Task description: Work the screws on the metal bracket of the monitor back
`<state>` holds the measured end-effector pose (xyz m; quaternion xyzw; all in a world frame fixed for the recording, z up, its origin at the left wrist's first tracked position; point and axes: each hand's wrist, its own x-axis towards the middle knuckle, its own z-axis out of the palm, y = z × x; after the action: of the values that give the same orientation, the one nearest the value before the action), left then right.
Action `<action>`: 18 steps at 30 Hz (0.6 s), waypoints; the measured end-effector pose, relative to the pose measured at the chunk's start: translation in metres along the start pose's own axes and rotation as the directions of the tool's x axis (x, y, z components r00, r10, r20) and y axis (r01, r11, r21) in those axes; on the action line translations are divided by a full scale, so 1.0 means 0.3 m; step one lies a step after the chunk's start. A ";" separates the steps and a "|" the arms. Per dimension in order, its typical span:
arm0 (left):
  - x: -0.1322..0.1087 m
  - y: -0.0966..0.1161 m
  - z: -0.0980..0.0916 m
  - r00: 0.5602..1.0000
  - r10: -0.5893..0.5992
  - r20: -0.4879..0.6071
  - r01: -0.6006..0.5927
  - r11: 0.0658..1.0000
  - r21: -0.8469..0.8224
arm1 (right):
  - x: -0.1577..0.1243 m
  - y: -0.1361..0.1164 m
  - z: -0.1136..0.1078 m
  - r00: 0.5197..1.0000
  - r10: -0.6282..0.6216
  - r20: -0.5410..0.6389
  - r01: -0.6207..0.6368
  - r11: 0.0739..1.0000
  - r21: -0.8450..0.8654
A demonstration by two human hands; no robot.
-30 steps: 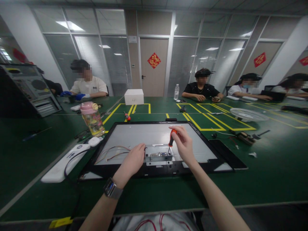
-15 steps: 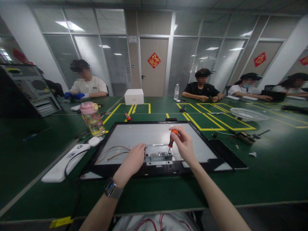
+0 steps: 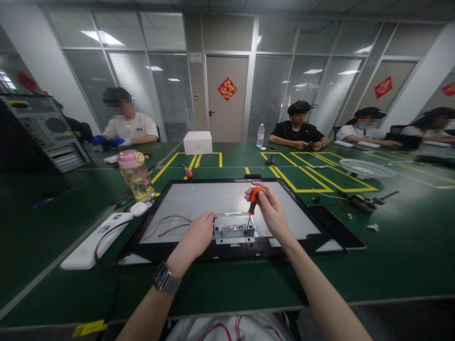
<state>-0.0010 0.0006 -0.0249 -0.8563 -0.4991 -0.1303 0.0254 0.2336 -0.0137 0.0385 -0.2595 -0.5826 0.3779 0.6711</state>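
A flat display panel (image 3: pixel 206 194) with a black frame lies back side up on the green table before me. On its lower middle sits a metal bracket (image 3: pixel 232 231) with a row of connectors along its near face. My left hand (image 3: pixel 199 232) holds the bracket's left end, fingers together and partly hidden behind it. Above the bracket's right part, my right hand (image 3: pixel 269 208) grips an orange-and-black screwdriver (image 3: pixel 254 199) by its handle. The screwdriver stands nearly upright, its tip at the bracket's right end. Thin loose wires (image 3: pixel 167 220) run over the panel left of my left hand.
Left of the panel are a white power bank-like block (image 3: pixel 94 241) with a black cable and a pink-lidded bottle (image 3: pixel 135 175). A black slab (image 3: pixel 336 227) lies at right, near a tool (image 3: pixel 360 202). Farther back stand a white box (image 3: pixel 197 143) and several seated people.
My right hand has shifted its fingers on the screwdriver handle, which has tilted slightly and shows more of itself. The left hand and the bracket stay in place.
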 end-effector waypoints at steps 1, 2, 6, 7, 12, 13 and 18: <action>0.000 0.000 0.001 1.000 0.001 -0.005 -0.001 1.000 -0.001 | 0.000 0.000 0.001 1.000 -0.006 -0.005 0.006 1.000 0.004; -0.001 0.000 0.002 1.000 0.001 -0.013 -0.002 1.000 -0.005 | 0.000 0.000 0.001 1.000 -0.015 -0.013 0.015 1.000 -0.013; -0.003 -0.001 0.009 0.999 0.008 -0.043 -0.009 1.000 -0.022 | -0.001 0.001 -0.003 1.000 -0.005 -0.024 0.002 0.994 -0.107; -0.003 -0.002 0.010 0.999 0.014 -0.044 -0.015 1.000 -0.023 | -0.001 0.001 -0.004 1.000 0.008 -0.015 -0.010 0.995 -0.098; -0.001 -0.001 0.005 0.999 0.019 -0.035 -0.020 1.000 -0.016 | 0.000 -0.004 -0.009 0.999 0.013 0.039 -0.010 0.997 -0.072; -0.001 0.001 0.002 0.999 0.015 -0.031 -0.015 1.000 -0.014 | -0.001 -0.008 -0.008 0.998 0.008 0.061 -0.002 0.995 -0.099; -0.002 0.012 -0.013 1.000 0.008 -0.022 -0.008 1.000 -0.002 | -0.004 -0.020 -0.005 0.991 -0.078 0.110 0.117 0.903 -0.414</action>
<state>0.0010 -0.0025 -0.0209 -0.8569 -0.4953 -0.1400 0.0305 0.2363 -0.0181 0.0420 -0.3507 -0.6921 0.2215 0.5908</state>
